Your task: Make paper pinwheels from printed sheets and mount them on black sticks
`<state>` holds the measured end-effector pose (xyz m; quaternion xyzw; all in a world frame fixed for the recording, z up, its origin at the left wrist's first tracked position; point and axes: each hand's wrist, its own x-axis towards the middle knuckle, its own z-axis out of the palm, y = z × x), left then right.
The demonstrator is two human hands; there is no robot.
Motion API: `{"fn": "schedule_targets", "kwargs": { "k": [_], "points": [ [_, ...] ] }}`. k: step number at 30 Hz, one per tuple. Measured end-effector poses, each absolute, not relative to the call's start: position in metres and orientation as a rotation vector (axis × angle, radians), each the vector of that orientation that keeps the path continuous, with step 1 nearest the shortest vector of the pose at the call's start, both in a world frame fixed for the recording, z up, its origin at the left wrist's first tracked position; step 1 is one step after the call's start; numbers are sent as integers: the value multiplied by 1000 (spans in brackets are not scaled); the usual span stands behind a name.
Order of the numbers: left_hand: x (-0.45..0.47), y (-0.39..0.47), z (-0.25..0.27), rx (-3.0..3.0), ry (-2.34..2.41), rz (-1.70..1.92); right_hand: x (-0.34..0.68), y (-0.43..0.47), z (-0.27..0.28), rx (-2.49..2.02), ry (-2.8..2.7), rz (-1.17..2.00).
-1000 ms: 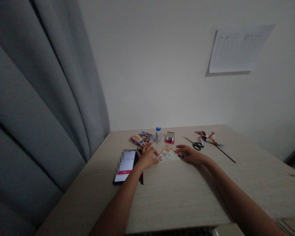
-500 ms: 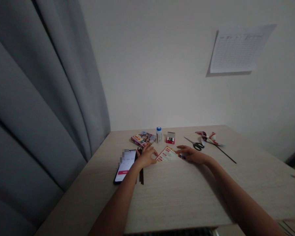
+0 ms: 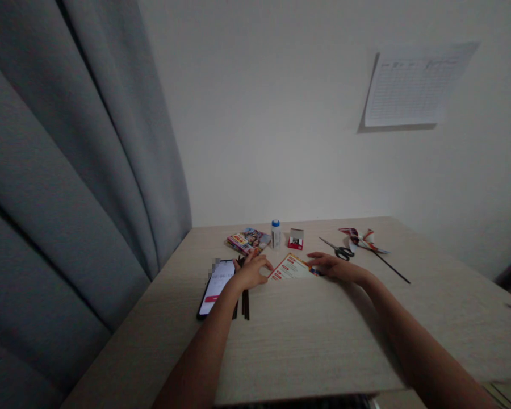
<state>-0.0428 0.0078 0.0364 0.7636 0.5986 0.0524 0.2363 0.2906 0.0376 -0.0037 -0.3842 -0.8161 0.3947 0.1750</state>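
Note:
A printed paper sheet with red labels and an orange edge lies on the table between my two hands. My left hand rests at its left edge, fingers spread and touching it. Under that hand, several dark thin sticks are partly hidden beside the phone. On the sheet's right side lies my right hand, its fingers stretched out flat and touching the edge. Black-handled scissors are just beyond the right hand, with the blades pointing up and left.
Behind the hands are a stack of colourful printed paper, a white bottle with a blue cap and a small open red box. A paper pinwheel on a dark stick lies right. A grey curtain hangs along the left edge.
My left hand has shifted very slightly left and the sheet's left corner with it. The phone screen now shows digits more clearly. My right hand has hardly moved.

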Motion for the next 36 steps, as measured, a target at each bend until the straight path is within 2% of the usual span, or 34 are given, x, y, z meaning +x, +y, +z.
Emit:
{"fn": "schedule_targets", "kwargs": {
  "k": [9, 23, 32, 36],
  "points": [
    [-44, 7, 36, 2094, 1636, 147, 291, 39, -5, -1089, -2281, 1157],
    [-44, 3, 44, 2153, 1715, 160, 285, 33, -8, -1125, -2159, 925],
    [-31, 4, 30, 2216, 1734, 230, 264, 27, -8, -1280, -2203, 507],
    [-31, 6, 28, 2193, 1765, 214, 261, 25, -9, -1287, -2225, 431]
  ]
}}
